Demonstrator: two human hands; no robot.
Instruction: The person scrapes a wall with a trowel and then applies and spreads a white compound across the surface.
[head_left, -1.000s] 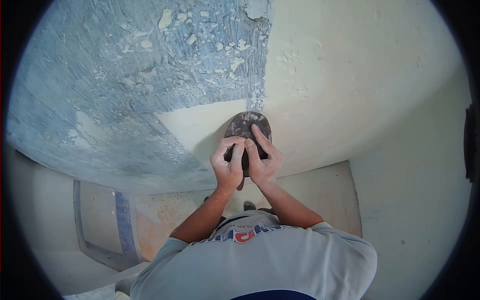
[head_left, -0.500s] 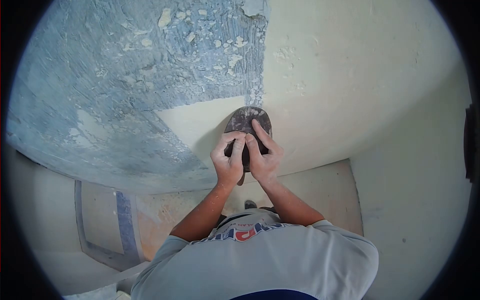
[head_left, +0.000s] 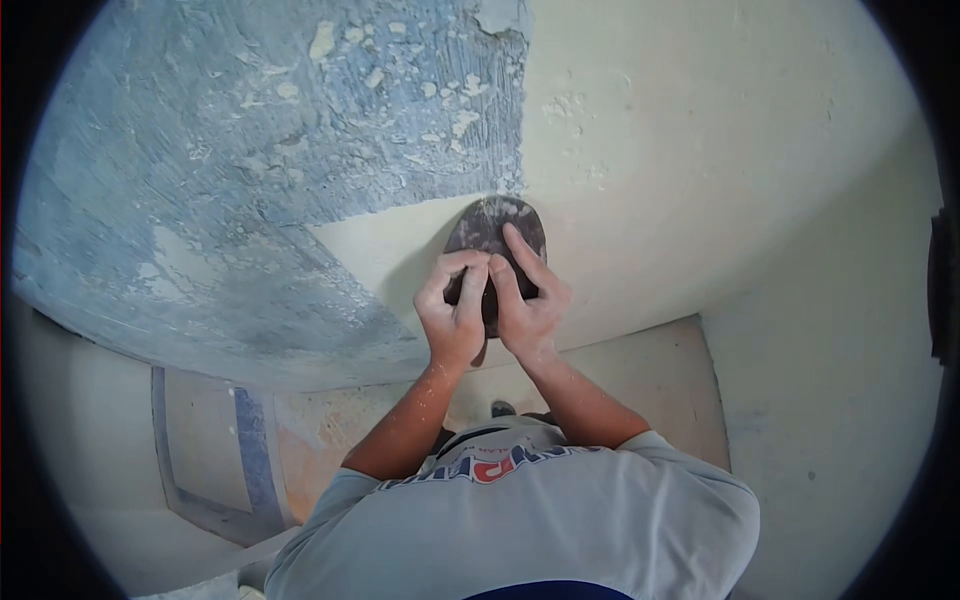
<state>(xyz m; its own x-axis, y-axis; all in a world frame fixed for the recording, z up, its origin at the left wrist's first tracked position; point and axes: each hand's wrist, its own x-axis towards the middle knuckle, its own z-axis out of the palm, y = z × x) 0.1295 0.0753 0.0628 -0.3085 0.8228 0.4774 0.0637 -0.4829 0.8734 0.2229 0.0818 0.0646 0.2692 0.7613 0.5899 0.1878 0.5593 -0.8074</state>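
1. I see the left hand grasping a dark rounded tool at its left side, with thumb and bent forefinger upon it.
2. The right hand grasps the same tool at its right side; its forefinger lies almost straight along the dark face.
3. The tool is between both hands and reaches above them, at the wall; how firmly it presses, I cannot tell.
4. Beyond the left hand there is a rough blue area, and nearer, a pale patch.
5. Below the hands, one shoe is visible.
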